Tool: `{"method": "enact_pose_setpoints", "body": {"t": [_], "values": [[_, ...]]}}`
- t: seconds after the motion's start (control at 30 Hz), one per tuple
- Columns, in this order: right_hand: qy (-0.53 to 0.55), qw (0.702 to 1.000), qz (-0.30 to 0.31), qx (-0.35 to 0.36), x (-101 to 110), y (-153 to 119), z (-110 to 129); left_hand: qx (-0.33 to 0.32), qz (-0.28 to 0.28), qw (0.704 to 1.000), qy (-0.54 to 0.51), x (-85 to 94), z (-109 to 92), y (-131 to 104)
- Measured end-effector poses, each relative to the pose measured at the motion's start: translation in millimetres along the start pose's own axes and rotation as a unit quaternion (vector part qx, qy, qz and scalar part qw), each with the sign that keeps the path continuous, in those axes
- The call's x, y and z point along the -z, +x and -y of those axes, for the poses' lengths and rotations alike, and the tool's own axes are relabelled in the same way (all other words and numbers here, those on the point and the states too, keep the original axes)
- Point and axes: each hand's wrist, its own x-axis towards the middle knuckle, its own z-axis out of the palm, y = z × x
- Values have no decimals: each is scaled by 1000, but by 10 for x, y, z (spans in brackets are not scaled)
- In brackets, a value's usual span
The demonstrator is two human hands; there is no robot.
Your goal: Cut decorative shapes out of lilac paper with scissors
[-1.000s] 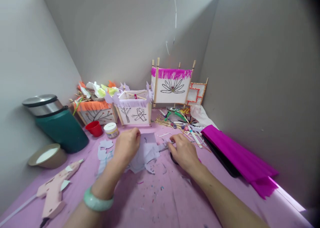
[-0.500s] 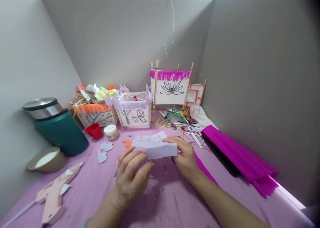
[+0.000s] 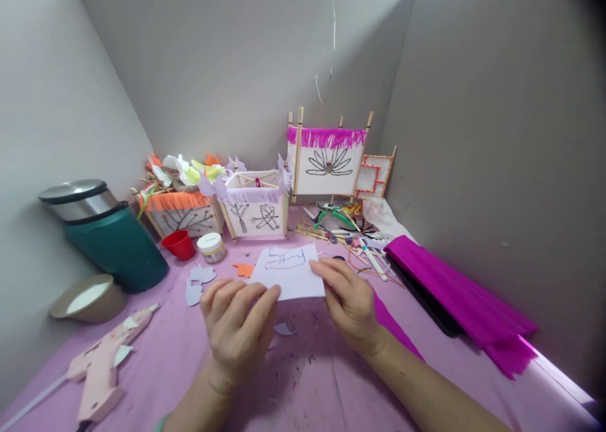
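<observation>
A small sheet of pale lavender paper with an outline drawn in dark line hangs above the table between both hands. At its lower left edge, my left hand is closed on the paper between thumb and fingers. My right hand pinches the right edge. Lavender cutouts and an orange cutout lie beyond my left hand. Under the sheet, a lavender scrap rests on the purple tablecloth.
On the left are a pink glue gun, a bowl, a green flask, a red cup and a white jar. Decorated paper lanterns stand behind. Magenta crepe paper lies right, near markers and sticks.
The paper's folded-over front strip is now laid out flat, showing more of the drawing. My left hand has shifted slightly left and closed on the edge. The view has tilted slightly down.
</observation>
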Motion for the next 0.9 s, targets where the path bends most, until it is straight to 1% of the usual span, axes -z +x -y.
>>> {"method": "enact_pose_setpoints", "body": {"t": [0.03,0.07,0.1,0.13,0.17,0.2,0.23,0.27,0.3,0.33,0.37,0.4,0.43,0.47,0.5,0.53,0.6,0.67,0.7,0.73,0.8,0.83,0.9], "values": [[13,1000,-14,-16,-3,3,4,30,-11,999,-15,-1,12,-5],[23,999,-24,-25,-4,5,13,80,-30,996,-36,-7,21,-8],[29,999,-23,-20,-4,5,28,152,-51,985,-64,-17,29,-8],[32,999,-1,3,-5,1,51,241,-71,963,-97,-32,35,-5],[30,998,37,42,-10,-8,84,336,-86,928,-136,-52,41,1],[27,992,89,88,-21,-24,126,424,-92,882,-182,-75,47,9],[25,980,146,130,-41,-46,172,497,-93,831,-235,-101,51,18],[24,966,203,157,-69,-73,219,551,-89,775,-295,-127,55,26],[25,954,249,162,-104,-105,262,588,-86,719,-360,-153,55,33],[28,948,283,144,-146,-137,297,612,-83,663,-424,-178,50,37],[33,947,304,103,-190,-168,320,628,-74,607,-482,-200,39,37],[43,949,309,48,-234,-195,330,638,-62,556,-529,-219,21,34],[58,952,299,-17,-277,-217,327,644,-46,513,-566,-235,-3,28],[83,953,279,-85,-317,-232,313,649,-27,479,-591,-249,-33,18],[121,948,252,-150,-354,-240,291,655,-8,454,-604,-260,-66,6],[170,936,225,-212,-388,-243,265,664,10,435,-608,-269,-100,-9],[280,891,171,-315,-441,-237,214,677,34,416,-606,-281,-164,-40],[364,835,131,-392,-471,-222,177,675,67,410,-610,-286,-208,-64],[386,814,116,-419,-476,-213,164,669,86,411,-613,-287,-220,-72],[396,798,106,-441,-473,-203,153,664,105,414,-614,-287,-223,-77],[391,784,99,-472,-451,-183,137,670,124,426,-595,-288,-207,-83],[380,784,98,-481,-435,-174,130,679,118,439,-577,-289,-190,-86],[362,789,94,-488,-407,-158,119,694,83,464,-544,-292,-151,-92]]}}
